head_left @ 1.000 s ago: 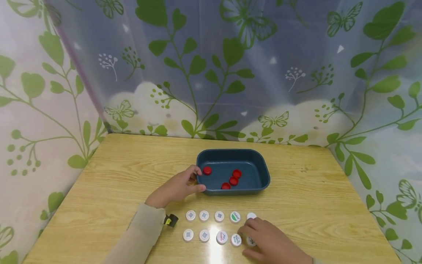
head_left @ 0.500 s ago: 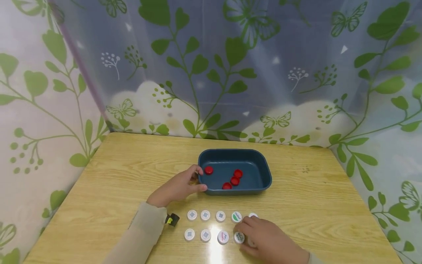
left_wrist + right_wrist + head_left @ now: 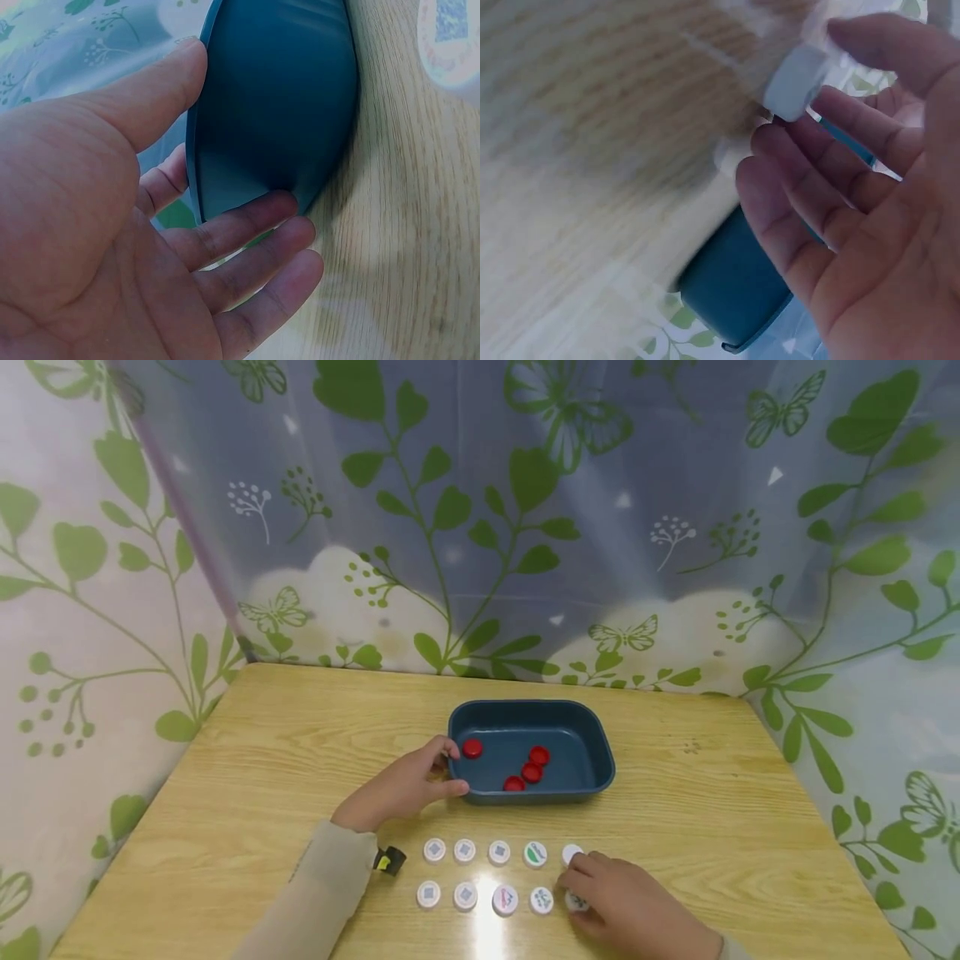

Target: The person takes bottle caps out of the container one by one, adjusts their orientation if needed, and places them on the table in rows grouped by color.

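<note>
My left hand (image 3: 401,785) grips the left end of a dark blue rectangular box (image 3: 603,752). Its thumb lies at the front corner and its index finger hooks at the rim, while the other fingers curve below the outer wall (image 3: 285,112) in the left wrist view. Inside the box are several red bottle caps (image 3: 532,772). On the table, white bottle caps (image 3: 465,850) with printed tops form two rows. My right hand (image 3: 626,902) holds the lower row's rightmost white cap (image 3: 796,82) between thumb and fingers; the hand partly covers it in the head view.
The wooden table (image 3: 712,810) carries everything. A patterned cloth (image 3: 570,527) with leaves and butterflies stands behind it and at both sides. A black band with a yellow mark (image 3: 390,861) shows at the left wrist. Another white cap (image 3: 572,854) sits just behind my right fingers.
My right hand has shifted from a neighbouring white cap back to the rightmost one. Both lower-row caps have moved slightly, the neighbour now nearer in line. My left hand keeps its place on the box.
</note>
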{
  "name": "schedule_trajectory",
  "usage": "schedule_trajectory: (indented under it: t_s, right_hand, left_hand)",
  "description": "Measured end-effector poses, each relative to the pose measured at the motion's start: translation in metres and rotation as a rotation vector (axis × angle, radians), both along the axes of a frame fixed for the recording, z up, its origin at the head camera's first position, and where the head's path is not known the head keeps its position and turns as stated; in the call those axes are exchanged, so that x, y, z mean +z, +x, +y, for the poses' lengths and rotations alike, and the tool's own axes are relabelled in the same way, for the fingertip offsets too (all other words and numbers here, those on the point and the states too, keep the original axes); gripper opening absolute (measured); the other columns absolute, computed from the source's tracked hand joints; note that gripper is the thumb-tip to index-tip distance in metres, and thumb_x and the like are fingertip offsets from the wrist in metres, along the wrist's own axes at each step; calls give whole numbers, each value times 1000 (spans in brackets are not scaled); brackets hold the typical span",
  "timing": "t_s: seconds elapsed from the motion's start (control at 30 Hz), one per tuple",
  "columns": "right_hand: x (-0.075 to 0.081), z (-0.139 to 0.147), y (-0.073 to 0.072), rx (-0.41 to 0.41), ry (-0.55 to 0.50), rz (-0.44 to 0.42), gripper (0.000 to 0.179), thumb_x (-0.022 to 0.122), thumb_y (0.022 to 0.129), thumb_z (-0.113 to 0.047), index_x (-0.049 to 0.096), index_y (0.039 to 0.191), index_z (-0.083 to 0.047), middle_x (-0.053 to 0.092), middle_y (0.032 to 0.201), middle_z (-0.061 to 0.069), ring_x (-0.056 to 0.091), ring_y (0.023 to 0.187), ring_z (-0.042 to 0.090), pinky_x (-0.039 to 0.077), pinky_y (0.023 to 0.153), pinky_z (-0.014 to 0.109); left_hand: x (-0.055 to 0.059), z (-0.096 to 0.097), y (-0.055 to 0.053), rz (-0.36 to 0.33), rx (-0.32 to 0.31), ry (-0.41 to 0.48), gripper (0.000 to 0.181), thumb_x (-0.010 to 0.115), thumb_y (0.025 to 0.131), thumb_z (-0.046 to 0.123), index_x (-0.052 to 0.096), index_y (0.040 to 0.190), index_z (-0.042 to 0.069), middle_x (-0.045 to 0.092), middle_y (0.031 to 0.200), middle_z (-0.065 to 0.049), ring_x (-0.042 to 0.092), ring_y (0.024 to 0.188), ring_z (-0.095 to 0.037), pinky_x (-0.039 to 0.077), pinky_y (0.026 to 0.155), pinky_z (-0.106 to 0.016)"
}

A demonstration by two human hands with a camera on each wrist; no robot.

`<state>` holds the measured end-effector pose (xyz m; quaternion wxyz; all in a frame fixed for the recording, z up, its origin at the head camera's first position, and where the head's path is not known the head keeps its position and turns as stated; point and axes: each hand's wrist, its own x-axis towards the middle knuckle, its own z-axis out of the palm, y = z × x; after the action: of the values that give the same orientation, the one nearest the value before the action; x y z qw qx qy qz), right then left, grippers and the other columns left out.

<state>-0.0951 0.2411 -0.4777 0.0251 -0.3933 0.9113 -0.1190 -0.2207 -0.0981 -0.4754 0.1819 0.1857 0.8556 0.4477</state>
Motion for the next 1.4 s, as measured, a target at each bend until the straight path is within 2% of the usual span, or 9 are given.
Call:
schedule_trajectory:
  t_s: [0.1,0.2,0.33,0.53,0.6,0.7,0.9,1.13,1.4]
  right_hand:
    - [10,-2,-8,-10,21,6,16,76,92,-25,70,107,-21,55,93,-13,47,77,1,48,66,22]
    - [26,-2,-25,-20,23,43,19,76,93,-25,71,110,-18,60,99,-10,54,82,3,51,68,26]
    - [47,-3,-64,-20,17,139,22,80,91,-23,72,111,-17,62,100,-6,57,81,5,53,66,26]
    - [62,-8,-136,11,192,337,22,83,88,-15,69,105,-11,59,94,1,55,74,14,50,61,29]
    - [62,-10,-155,24,261,347,25,84,86,-13,68,105,-9,60,93,4,56,74,17,51,60,32]
    - [54,-13,-174,49,361,276,31,85,85,-13,69,111,-8,63,98,7,61,77,21,54,63,36]
    - [34,-27,-185,136,485,176,41,88,84,-23,68,118,-10,69,106,10,68,81,22,58,70,37]
    - [21,-43,-189,166,483,191,24,89,82,-16,70,96,-15,67,84,1,67,74,19,58,72,37]
    - [20,-48,-192,171,414,180,16,87,83,-10,72,83,-16,70,81,-3,66,70,17,57,71,35]
  left_hand:
    - [0,-1,-1,-1,-4,-5,47,72,98,42,51,131,15,64,113,-2,60,105,-20,49,88,-39]
    - [1,-2,-2,4,-8,-14,47,71,98,43,51,131,16,64,115,-1,59,105,-19,49,89,-40]
    - [0,-2,-4,8,-14,-28,49,71,97,45,51,132,17,64,114,-1,59,104,-19,49,90,-41]
    - [-2,2,-4,-5,-22,-20,52,71,97,47,51,134,17,64,117,-1,60,106,-18,49,93,-42]
    - [-3,3,-3,-15,-27,-4,51,71,97,46,51,134,17,64,116,-2,60,105,-19,50,92,-42]
    - [-4,5,-1,-18,-41,10,51,71,98,46,51,134,16,64,114,-2,60,103,-20,49,89,-41]
    - [-6,6,0,-14,-62,28,50,70,98,45,50,133,16,65,114,-2,61,104,-21,49,88,-41]
    - [-4,2,1,-21,-29,18,49,71,98,46,51,132,16,66,109,-1,61,99,-20,49,85,-39]
    - [-2,-2,1,-3,-12,10,49,72,98,43,50,132,15,66,105,-1,61,95,-20,49,83,-39]
